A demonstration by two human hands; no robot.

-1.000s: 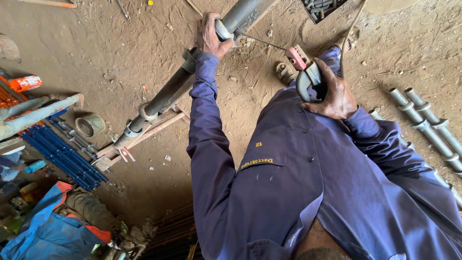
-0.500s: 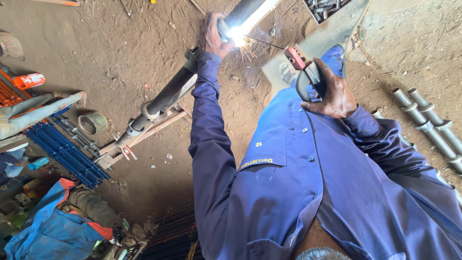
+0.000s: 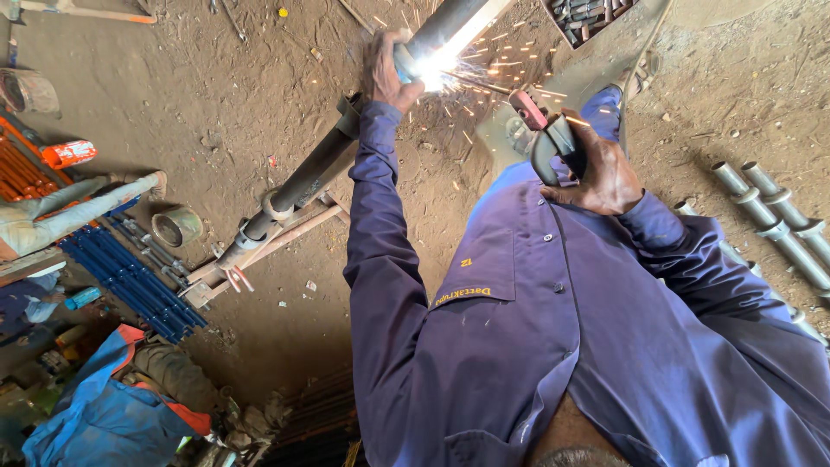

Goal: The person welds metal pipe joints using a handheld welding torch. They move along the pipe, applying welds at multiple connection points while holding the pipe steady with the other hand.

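A bare dirt floor (image 3: 216, 78) is being used as the work surface. At the left, blue rods (image 3: 130, 281) and a short ring-shaped pipe piece (image 3: 177, 227) are being kept on it. At the right, grey pipe sections (image 3: 778, 225) are lying in a row. Far off, a tray of small metal parts (image 3: 588, 13) is resting.

Head camera looks steeply down, close above the arms, seemingly inverted.

two hands are in view, the left hand (image 3: 391, 71) and the right hand (image 3: 595, 169). one long dark pipe (image 3: 322, 164) runs far-left, one orange can (image 3: 67, 153) lies at left, and about three grey tubes (image 3: 778, 216) lie at right. one round tin (image 3: 176, 227) sits beside a bundle of blue rods (image 3: 130, 278), too many to count.
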